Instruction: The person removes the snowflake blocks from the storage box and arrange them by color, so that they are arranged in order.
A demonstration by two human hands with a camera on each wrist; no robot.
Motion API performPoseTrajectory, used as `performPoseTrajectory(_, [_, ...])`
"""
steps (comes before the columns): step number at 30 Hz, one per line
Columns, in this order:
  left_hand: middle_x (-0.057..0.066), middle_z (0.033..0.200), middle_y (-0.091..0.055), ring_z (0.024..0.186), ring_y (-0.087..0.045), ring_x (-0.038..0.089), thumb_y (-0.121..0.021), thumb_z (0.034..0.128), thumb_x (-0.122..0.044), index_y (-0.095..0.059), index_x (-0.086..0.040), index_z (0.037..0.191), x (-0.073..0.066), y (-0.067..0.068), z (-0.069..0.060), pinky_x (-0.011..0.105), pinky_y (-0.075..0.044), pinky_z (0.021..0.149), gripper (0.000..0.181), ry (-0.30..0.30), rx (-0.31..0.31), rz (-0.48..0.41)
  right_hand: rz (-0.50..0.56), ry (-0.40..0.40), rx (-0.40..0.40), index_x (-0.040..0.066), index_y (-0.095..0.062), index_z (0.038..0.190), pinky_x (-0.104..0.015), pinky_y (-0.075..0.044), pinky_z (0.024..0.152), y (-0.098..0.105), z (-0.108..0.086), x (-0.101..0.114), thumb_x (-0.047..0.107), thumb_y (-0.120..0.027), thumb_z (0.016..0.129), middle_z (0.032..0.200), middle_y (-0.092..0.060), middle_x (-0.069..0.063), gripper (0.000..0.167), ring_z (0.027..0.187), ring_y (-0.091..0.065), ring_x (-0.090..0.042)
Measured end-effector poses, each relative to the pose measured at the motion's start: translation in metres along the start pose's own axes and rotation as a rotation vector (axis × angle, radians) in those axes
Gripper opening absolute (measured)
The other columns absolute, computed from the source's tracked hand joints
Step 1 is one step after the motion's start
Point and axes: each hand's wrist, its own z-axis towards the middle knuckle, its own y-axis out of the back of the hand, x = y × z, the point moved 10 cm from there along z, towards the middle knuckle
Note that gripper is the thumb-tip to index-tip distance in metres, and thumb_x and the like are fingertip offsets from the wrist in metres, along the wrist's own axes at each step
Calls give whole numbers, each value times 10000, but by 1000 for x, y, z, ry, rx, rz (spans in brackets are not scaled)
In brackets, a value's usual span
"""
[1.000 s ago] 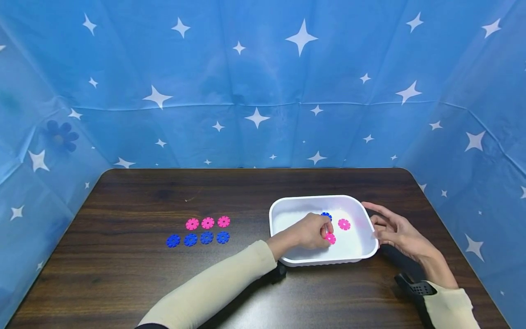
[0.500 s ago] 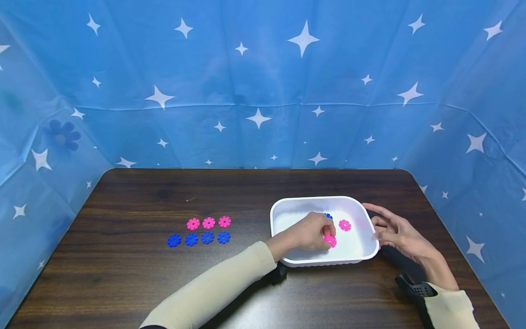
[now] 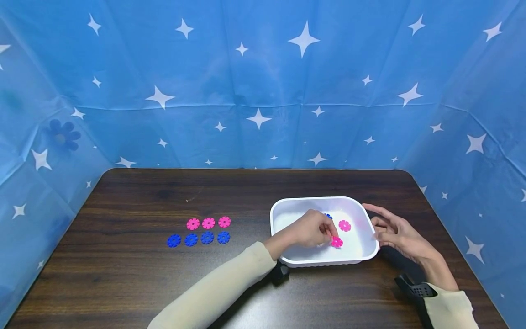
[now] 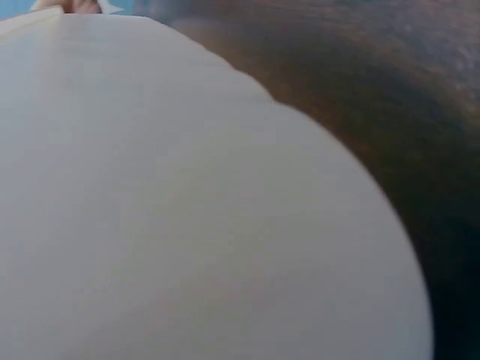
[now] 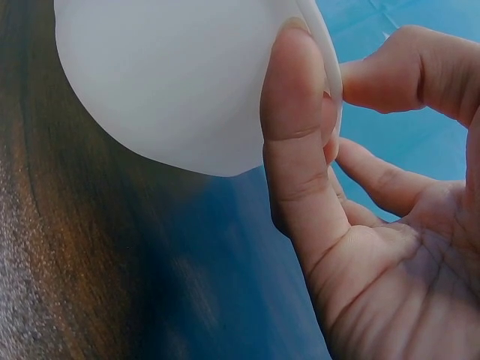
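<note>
A white tray (image 3: 357,249) stands right of centre on the table. Inside it, my left hand (image 3: 311,229) has its thumb and fingers at a pink disc (image 3: 337,241), pinching it near the tray's bottom. Another pink disc (image 3: 344,225) lies behind, and a blue disc (image 3: 328,216) is partly hidden by the left hand. My right hand (image 3: 404,237) holds the tray's right wall; in the right wrist view the right hand (image 5: 360,225) has its thumb on one side of the rim and fingers on the other. The white tray (image 4: 210,195) fills most of the left wrist view.
Left of the tray, three pink discs (image 3: 208,223) lie in a row on the dark wooden table (image 3: 123,274). In front of them is a row of several blue discs (image 3: 207,237). A blue curtain with white stars (image 3: 263,82) surrounds the table's back and sides.
The pink disc at the left hand's fingertips has shifted slightly right, and more of it shows. The left fingers have moved a little with it. The right hand has stayed on the tray.
</note>
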Motion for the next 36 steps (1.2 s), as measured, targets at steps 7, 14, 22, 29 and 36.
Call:
performPoseTrajectory(7, [-33,737,-653,636,-553,0,-725,893,4,-743,-81,903,3,5,-2,135,-480,623,87,55,-22,-110,2,-11,0,26,-231,1598,-377,-635,708,-1,-1,-1,-81,-592,955,1105,-614,-107,745,868,-723,-152])
performPoseTrajectory(14, [-29,765,-644,646,-551,24,-723,883,15,-739,-78,920,3,13,-7,161,-466,589,101,100,-54,-239,-5,-14,-3,24,-227,1600,-380,-634,704,0,0,0,-77,-597,955,1098,-618,-95,750,864,-722,-157])
performPoseTrajectory(22, [-19,768,-638,623,-574,48,-742,869,24,-731,-76,956,-4,31,-20,195,-495,574,132,90,-130,-330,-11,-1,2,4,-218,1596,-369,-634,694,0,2,2,-85,-587,957,1088,-627,-45,743,861,-725,-144])
performPoseTrajectory(29, [3,783,-652,639,-586,73,-731,866,39,-741,-81,961,-3,47,-41,203,-477,575,153,88,-205,-420,-21,-16,-15,22,-237,1596,-375,-635,718,1,1,1,-69,-603,954,1093,-633,-58,745,866,-729,-155])
performPoseTrajectory(36, [43,810,-667,694,-642,147,-672,897,37,-742,-45,995,2,68,-67,407,-591,684,145,95,-275,-499,10,-4,-7,10,-223,1597,-367,-634,704,-1,0,1,-78,-588,958,1097,-616,-98,742,859,-720,-154])
